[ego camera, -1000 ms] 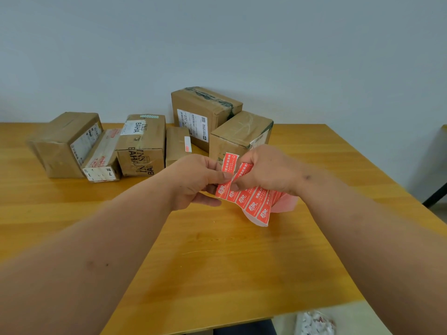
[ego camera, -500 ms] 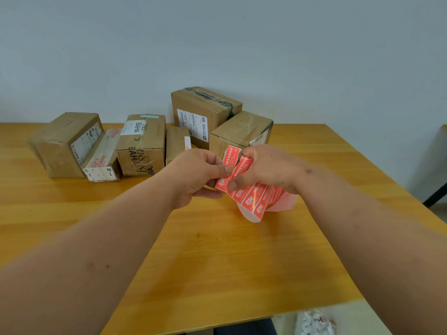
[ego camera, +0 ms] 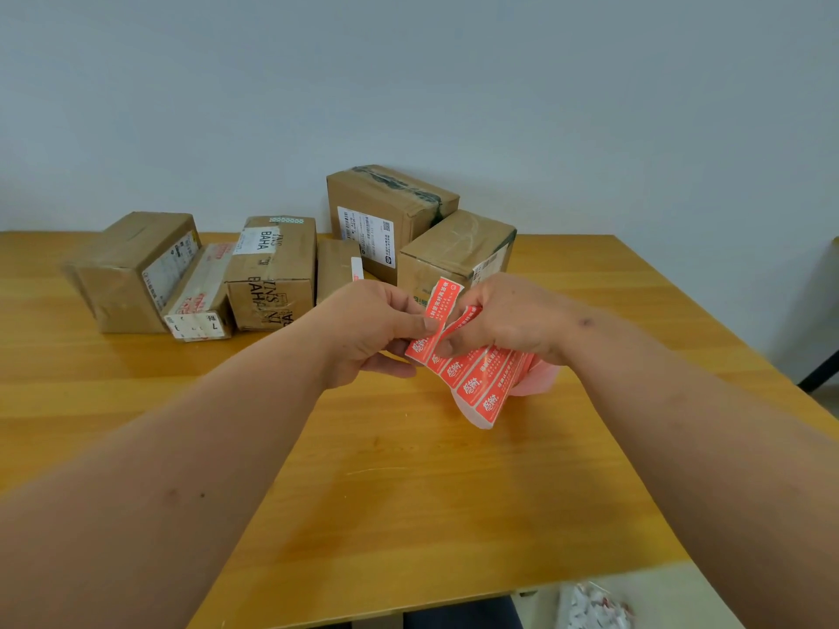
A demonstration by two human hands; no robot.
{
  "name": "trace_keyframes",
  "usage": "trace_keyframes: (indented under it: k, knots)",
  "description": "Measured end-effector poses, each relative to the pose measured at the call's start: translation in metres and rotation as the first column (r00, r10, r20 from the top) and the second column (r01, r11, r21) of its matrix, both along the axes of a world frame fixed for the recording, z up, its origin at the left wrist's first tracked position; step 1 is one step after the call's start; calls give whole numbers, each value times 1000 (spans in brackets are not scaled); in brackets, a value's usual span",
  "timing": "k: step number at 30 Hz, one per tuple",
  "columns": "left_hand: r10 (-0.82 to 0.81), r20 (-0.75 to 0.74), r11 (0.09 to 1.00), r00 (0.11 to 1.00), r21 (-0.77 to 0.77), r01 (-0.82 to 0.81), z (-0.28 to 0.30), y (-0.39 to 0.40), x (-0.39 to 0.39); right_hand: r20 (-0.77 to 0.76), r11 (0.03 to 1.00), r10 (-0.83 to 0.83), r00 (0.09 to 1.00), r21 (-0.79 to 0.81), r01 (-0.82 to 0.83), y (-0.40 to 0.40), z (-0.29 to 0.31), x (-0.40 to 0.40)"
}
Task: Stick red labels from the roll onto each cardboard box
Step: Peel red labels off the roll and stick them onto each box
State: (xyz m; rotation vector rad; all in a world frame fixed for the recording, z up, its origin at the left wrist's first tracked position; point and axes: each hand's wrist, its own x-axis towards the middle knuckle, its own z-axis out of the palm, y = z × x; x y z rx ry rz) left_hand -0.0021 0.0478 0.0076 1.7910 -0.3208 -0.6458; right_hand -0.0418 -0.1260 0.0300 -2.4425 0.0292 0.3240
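Left hand (ego camera: 377,331) pinching one red label (ego camera: 432,320) half off the label strip (ego camera: 483,383), right hand (ego camera: 506,322) gripping strip, both above mid counter (ego camera: 408,492). Cardboard boxes (ego camera: 272,270) clustered at far edge by wall; bare wood between hands and near edge, right edge near.

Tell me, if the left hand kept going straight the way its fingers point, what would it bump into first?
The left hand points rightward, pinching a red label. Going on, it would probably meet the right hand gripping the label strip first; depth is hard to judge.
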Motion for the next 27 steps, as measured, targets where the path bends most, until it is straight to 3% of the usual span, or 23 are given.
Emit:
trace_keyframes:
  k: [14,18,27]
  knots:
    - [110,3,992,994,-61,-109,-6,-4,-2,140,996,-4,990,-84,16,6,-1,-3]
    - [131,19,989,991,-71,-129,-5,-4,-3,132,999,-13,991,-39,19,6,-1,-4]
    - [44,15,999,999,-22,-44,-5,-2,-5,132,995,-10,991,-100,23,2,-3,-4]
